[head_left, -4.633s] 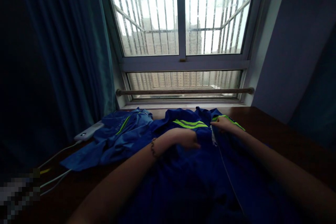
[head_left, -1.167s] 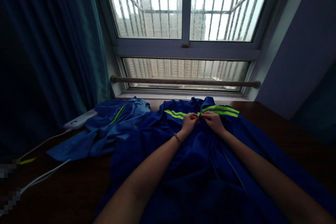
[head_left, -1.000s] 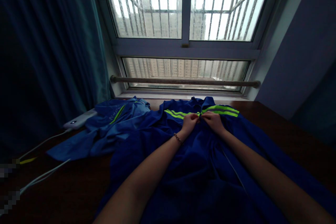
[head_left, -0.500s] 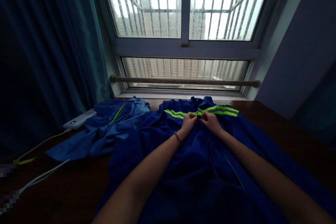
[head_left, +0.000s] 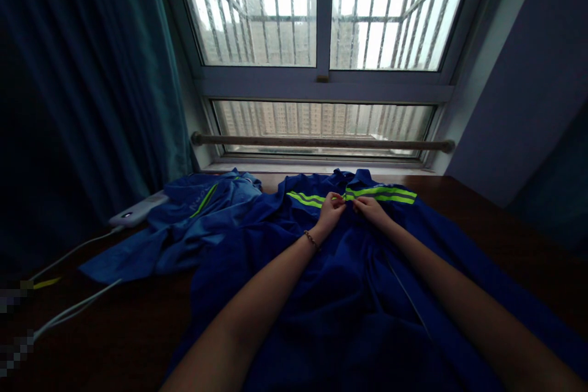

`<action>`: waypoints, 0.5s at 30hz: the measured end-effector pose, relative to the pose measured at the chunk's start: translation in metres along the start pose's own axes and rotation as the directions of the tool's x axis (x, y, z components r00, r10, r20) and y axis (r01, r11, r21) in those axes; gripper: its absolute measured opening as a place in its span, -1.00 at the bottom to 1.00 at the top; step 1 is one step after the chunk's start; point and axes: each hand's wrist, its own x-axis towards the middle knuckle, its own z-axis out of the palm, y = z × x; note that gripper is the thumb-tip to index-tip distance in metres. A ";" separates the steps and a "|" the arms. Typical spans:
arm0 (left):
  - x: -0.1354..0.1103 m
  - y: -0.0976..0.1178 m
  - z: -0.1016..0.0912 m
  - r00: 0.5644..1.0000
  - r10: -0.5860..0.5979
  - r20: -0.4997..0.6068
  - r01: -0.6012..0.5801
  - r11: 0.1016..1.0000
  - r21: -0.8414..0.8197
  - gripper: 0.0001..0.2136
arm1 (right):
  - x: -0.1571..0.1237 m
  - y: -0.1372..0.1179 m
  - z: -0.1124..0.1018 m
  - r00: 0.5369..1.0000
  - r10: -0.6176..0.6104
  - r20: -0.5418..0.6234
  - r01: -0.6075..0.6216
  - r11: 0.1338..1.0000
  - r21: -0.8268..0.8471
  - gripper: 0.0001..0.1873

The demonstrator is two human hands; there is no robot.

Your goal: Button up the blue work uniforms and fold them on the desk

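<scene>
A blue jacket (head_left: pixel 349 294) with yellow-green stripes lies spread on the dark wooden table (head_left: pixel 114 331), its front facing up. My left hand (head_left: pixel 331 211), with a bead bracelet at the wrist, pinches the jacket's left front edge just below the stripes. My right hand (head_left: pixel 370 208) pinches the right front edge beside it. The two hands nearly touch at the jacket's middle seam. What is between the fingertips is too small to see.
A second blue garment (head_left: pixel 193 226) lies crumpled to the left. A white power strip (head_left: pixel 138 211) with white cables (head_left: pixel 78 309) sits at the table's left. A wooden rod (head_left: pixel 321 143) runs along the barred window. A dark curtain (head_left: pixel 92 86) hangs left.
4.6 s ago the hands lay apart on the jacket's front. Since then they have come together at the middle by the stripes, and over the last second they have hardly moved.
</scene>
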 end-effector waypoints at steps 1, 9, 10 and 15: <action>0.000 0.000 -0.001 1.000 0.018 0.024 -0.019 0.999 0.032 -0.78 | 0.001 0.000 -0.004 0.999 0.033 0.017 -0.033 0.999 0.017 -0.60; -0.007 0.004 0.005 0.939 0.105 0.327 -0.304 0.696 0.651 -0.38 | -0.027 -0.005 -0.032 0.897 0.253 0.363 -0.288 0.956 0.046 -0.76; -0.008 0.006 0.008 0.930 0.093 0.355 -0.325 0.657 0.680 -0.38 | -0.031 -0.006 -0.031 0.881 0.275 0.385 -0.327 0.942 0.074 -0.79; -0.014 0.020 0.012 0.919 0.133 0.371 -0.377 0.573 0.728 -0.45 | -0.045 -0.009 -0.024 0.911 0.370 0.181 -0.411 0.789 0.456 -0.85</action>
